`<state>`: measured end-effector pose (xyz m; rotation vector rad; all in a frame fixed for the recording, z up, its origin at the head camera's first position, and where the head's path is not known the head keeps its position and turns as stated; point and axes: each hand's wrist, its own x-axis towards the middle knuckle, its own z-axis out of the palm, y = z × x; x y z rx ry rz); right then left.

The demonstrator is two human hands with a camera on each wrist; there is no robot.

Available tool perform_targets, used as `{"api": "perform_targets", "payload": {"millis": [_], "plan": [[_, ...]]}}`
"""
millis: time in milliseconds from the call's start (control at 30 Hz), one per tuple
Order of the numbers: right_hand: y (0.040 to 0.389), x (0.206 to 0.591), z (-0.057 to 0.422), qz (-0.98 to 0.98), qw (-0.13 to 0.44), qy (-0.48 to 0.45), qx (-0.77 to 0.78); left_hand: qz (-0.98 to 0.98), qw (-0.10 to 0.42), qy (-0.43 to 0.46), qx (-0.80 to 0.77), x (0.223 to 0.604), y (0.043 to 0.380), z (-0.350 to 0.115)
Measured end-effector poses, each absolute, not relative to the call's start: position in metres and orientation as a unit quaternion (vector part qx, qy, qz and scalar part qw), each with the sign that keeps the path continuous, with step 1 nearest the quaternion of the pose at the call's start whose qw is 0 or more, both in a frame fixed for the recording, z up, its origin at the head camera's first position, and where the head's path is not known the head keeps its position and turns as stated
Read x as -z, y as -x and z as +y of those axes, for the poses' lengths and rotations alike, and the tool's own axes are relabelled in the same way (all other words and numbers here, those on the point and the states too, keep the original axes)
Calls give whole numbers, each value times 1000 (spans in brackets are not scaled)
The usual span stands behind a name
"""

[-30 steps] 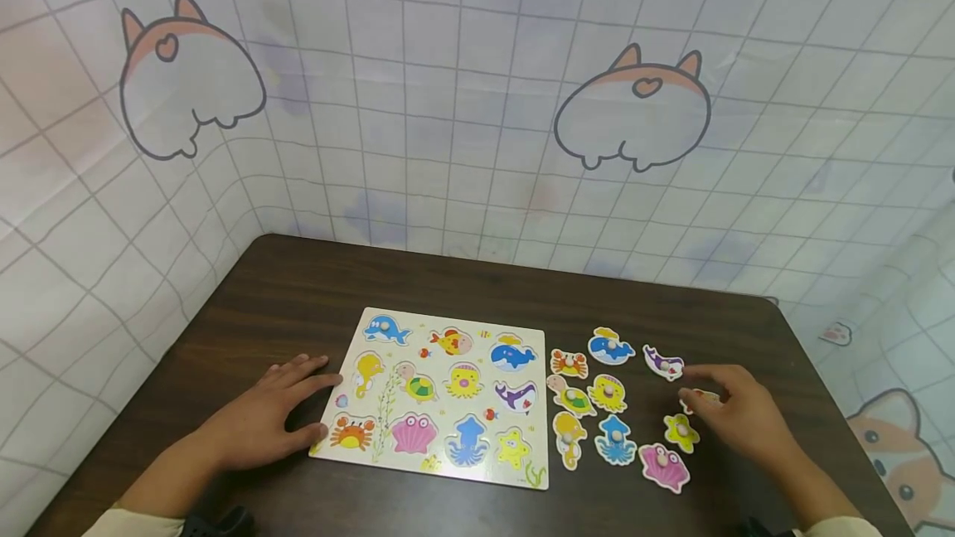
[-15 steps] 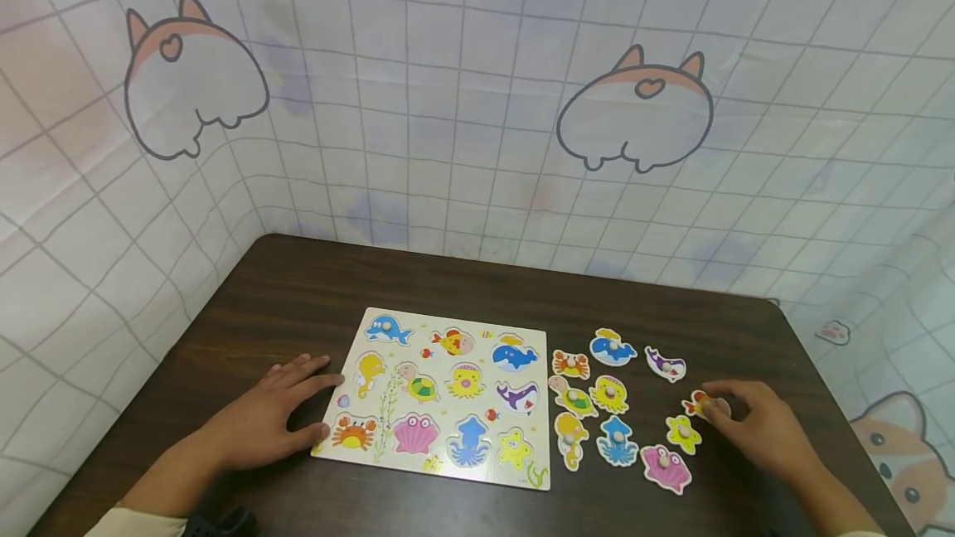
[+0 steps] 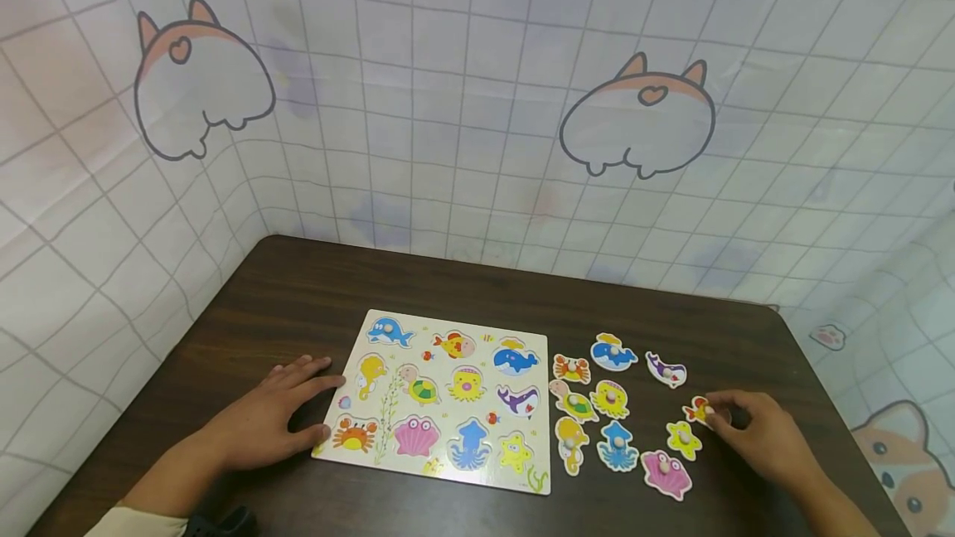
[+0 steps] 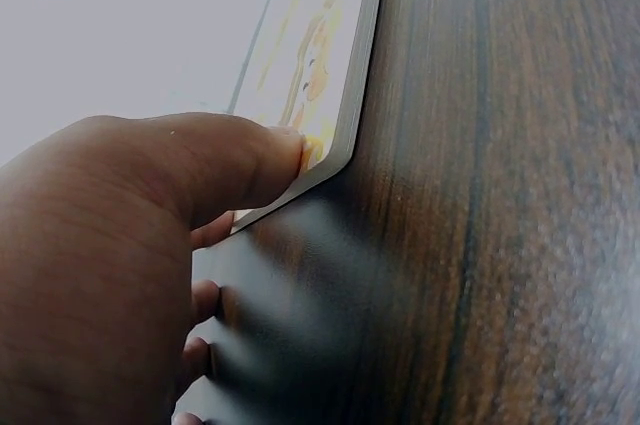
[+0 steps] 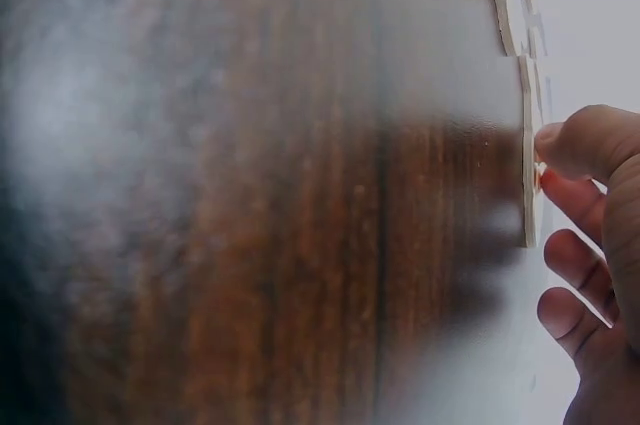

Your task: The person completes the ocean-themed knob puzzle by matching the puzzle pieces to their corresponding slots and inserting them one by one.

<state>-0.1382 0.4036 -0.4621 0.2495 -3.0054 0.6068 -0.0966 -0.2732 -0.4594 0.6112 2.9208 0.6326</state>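
Note:
My left hand (image 3: 269, 417) lies at the left edge of the puzzle board (image 3: 440, 471), fingers spread. Its thumb (image 4: 230, 160) rests on the board's corner in the left wrist view. At the right, my right hand (image 3: 757, 433) has thumb and index finger together on the fish piece (image 3: 695, 410), pinching it near its middle. The piece lies flat or nearly so on the table, and the fingers partly cover it. Close by are a yellow starfish piece (image 3: 683, 440), a pink shell piece (image 3: 666, 475) and a purple whale piece (image 3: 664, 370).
Between board and right hand lie a crab piece (image 3: 570, 368), a blue whale piece (image 3: 613, 352), a turtle piece (image 3: 578, 406), an octopus piece (image 3: 609, 399), a seahorse piece (image 3: 570, 447) and a squid piece (image 3: 617, 447). A knobbed dolphin piece (image 3: 388, 331) sits in the board.
My right hand has come down and closed its thumb and index finger on the fish piece, which was mostly covered a second ago. The left hand stays put.

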Motion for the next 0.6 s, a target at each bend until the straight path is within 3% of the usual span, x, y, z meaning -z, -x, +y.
{"api": "perform_targets", "payload": {"millis": [600], "plan": [[137, 460, 403, -971, 80, -92, -206, 959, 49, -197, -200, 461, 98, -274]]}}
